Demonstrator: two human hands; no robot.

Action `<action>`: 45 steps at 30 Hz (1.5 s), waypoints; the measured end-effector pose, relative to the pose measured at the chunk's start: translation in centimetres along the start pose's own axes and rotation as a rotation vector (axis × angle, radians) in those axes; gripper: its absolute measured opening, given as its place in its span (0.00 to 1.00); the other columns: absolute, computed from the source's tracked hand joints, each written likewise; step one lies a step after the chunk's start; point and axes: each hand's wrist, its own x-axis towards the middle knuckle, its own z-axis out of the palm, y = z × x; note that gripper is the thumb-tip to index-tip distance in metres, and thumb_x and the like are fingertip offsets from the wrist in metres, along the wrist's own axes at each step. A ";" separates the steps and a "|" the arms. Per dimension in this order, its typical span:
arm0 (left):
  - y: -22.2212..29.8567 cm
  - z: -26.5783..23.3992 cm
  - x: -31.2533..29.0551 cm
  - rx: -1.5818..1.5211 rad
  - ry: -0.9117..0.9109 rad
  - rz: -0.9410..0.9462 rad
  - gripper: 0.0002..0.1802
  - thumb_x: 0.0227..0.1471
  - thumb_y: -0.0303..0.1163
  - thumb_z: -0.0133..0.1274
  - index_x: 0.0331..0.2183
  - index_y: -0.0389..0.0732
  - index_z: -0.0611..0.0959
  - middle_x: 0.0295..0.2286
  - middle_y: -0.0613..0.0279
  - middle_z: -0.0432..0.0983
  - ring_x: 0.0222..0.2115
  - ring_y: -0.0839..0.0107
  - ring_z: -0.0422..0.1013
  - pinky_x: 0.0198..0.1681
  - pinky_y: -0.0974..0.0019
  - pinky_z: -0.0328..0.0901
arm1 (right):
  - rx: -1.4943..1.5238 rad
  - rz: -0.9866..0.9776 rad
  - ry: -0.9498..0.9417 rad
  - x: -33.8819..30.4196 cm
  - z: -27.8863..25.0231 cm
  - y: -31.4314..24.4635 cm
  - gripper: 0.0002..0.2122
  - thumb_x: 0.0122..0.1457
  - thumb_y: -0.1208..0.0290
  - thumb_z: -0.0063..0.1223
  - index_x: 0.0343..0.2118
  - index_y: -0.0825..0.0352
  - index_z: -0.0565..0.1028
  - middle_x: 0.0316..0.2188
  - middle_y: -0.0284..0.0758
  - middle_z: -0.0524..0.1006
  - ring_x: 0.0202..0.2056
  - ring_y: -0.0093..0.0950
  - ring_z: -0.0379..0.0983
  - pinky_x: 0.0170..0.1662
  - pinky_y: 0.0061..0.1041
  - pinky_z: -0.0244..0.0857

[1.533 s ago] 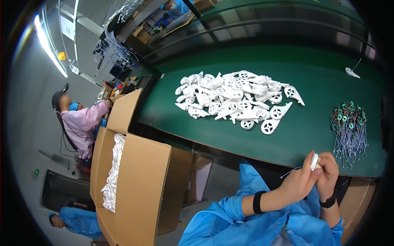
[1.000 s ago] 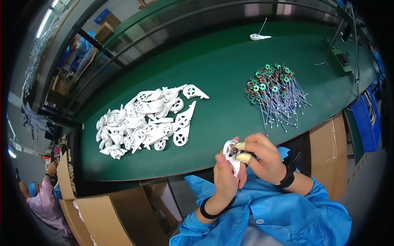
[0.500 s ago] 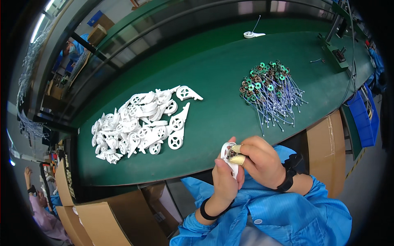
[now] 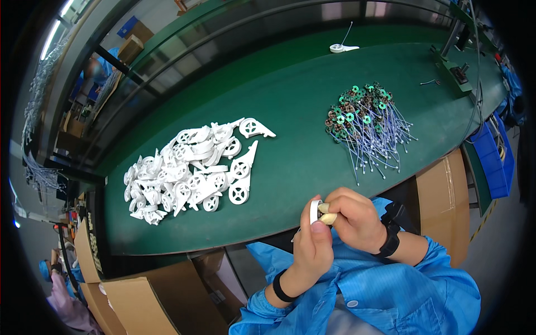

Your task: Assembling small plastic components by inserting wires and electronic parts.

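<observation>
At the table's near edge, my left hand (image 4: pixel 314 245) is closed around a white plastic fan-shaped housing (image 4: pixel 315 212), turned so its round rim shows edge-on. My right hand (image 4: pixel 360 223) wears yellowish finger cots on the thumb and a finger. Those fingertips pinch at the housing's open side, on a small dark motor coil mostly hidden by them. Ahead and to the right lies a bundle of motor coils with green boards and thin white-violet wires (image 4: pixel 365 123). A heap of white housings (image 4: pixel 192 167) spreads over the left of the table.
The green table (image 4: pixel 290 162) carries one housing with a wire (image 4: pixel 341 48) at its far edge. A loose small wired part (image 4: pixel 430 82) lies near a dark fixture (image 4: pixel 459 72). Cardboard boxes (image 4: pixel 444 206) and a blue bin (image 4: pixel 494 162) stand beside the table. Other people are at left.
The housing has turned from showing its open face to edge-on. My right fingertips stay at its open side, and the coil is now more hidden. The heaps have not changed.
</observation>
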 end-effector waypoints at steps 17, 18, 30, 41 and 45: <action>-1.0 -0.4 -0.3 -0.233 -0.042 -0.144 0.30 0.64 0.45 0.27 0.53 0.27 0.65 0.20 0.68 0.67 0.14 0.85 0.58 0.16 0.80 0.52 | 0.003 0.005 -0.148 -0.3 -1.2 0.2 0.09 0.50 0.82 0.53 0.35 0.70 0.72 0.34 0.40 0.72 0.37 0.39 0.70 0.41 0.31 0.65; -0.9 -0.2 -0.2 -0.237 -0.049 -0.139 0.30 0.64 0.45 0.27 0.53 0.27 0.65 0.20 0.68 0.67 0.14 0.85 0.58 0.16 0.80 0.52 | -0.005 0.004 -0.144 -0.4 -1.3 -0.2 0.09 0.50 0.82 0.53 0.35 0.70 0.72 0.34 0.40 0.72 0.37 0.39 0.70 0.41 0.31 0.65; -0.7 0.4 -0.4 -0.127 -0.016 -0.060 0.31 0.64 0.47 0.27 0.53 0.29 0.65 0.23 0.67 0.68 0.18 0.83 0.60 0.20 0.79 0.53 | -0.048 -0.130 -0.025 -1.3 -0.7 0.1 0.11 0.47 0.85 0.53 0.36 0.69 0.75 0.34 0.38 0.72 0.34 0.37 0.71 0.38 0.29 0.66; 0.2 0.7 -1.1 0.267 -0.013 0.094 0.26 0.63 0.37 0.32 0.54 0.27 0.61 0.19 0.62 0.69 0.21 0.77 0.67 0.23 0.72 0.61 | -0.115 -0.177 0.086 -1.9 0.1 0.6 0.11 0.43 0.88 0.55 0.31 0.69 0.76 0.29 0.36 0.72 0.28 0.33 0.69 0.30 0.28 0.65; -0.7 0.9 -0.8 0.332 0.034 0.201 0.26 0.63 0.39 0.30 0.54 0.28 0.62 0.19 0.62 0.70 0.19 0.76 0.67 0.22 0.72 0.60 | -0.017 -0.070 0.050 -1.7 0.0 0.5 0.09 0.45 0.87 0.54 0.31 0.71 0.74 0.29 0.38 0.72 0.29 0.35 0.70 0.31 0.29 0.66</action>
